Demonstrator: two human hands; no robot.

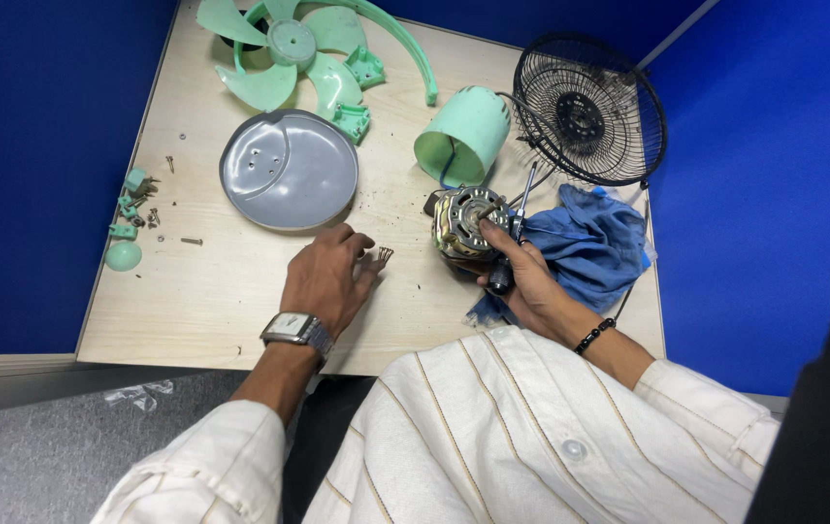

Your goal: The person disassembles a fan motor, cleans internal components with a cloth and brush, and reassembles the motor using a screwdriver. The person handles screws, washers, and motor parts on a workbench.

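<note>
My left hand (325, 279) rests on the wooden table (211, 291), fingers curled by a small screw (385, 254) at its fingertips. Whether it pinches the screw I cannot tell. My right hand (523, 281) grips the metal fan motor (463, 218) together with a screwdriver (517, 228), whose shaft stands up beside the motor. A green cylindrical motor cover (463, 136) lies on its side just behind the motor.
A grey round base plate (289, 170) lies mid-table. Green fan blades (284, 53) and a curved green piece sit at the back. A black wire grille (589, 112) leans at the right above a blue cloth (594, 243). Small green parts and screws (131, 209) sit at the left edge.
</note>
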